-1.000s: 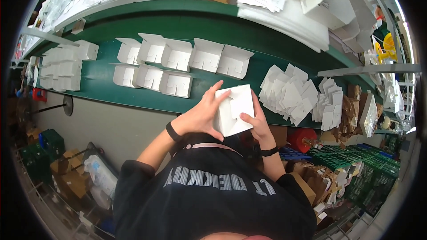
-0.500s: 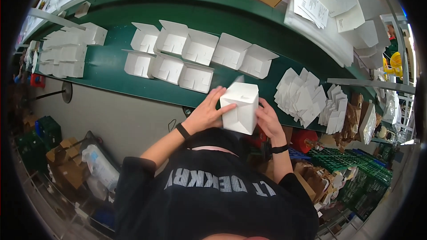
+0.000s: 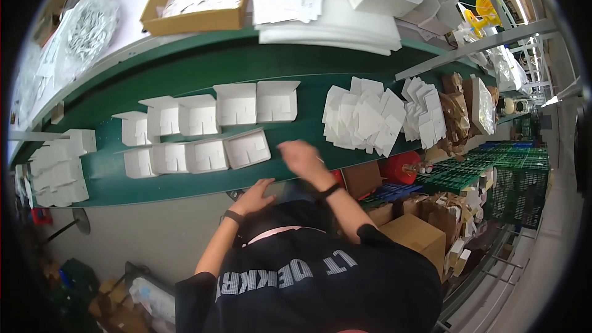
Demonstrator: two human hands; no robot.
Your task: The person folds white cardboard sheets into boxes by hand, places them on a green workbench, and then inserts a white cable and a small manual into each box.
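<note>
Head view: the open white box (image 3: 246,149) nearest you both ends the front row, just left of your right hand (image 3: 302,160) and beyond your left hand (image 3: 254,197). Your left is empty, fingers loosely spread; your right is curled and blurred, its grip impossible to tell. The green counter (image 3: 123,190) also carries white cardboard pieces (image 3: 364,117); green crates (image 3: 521,194) stand farther right.
</note>
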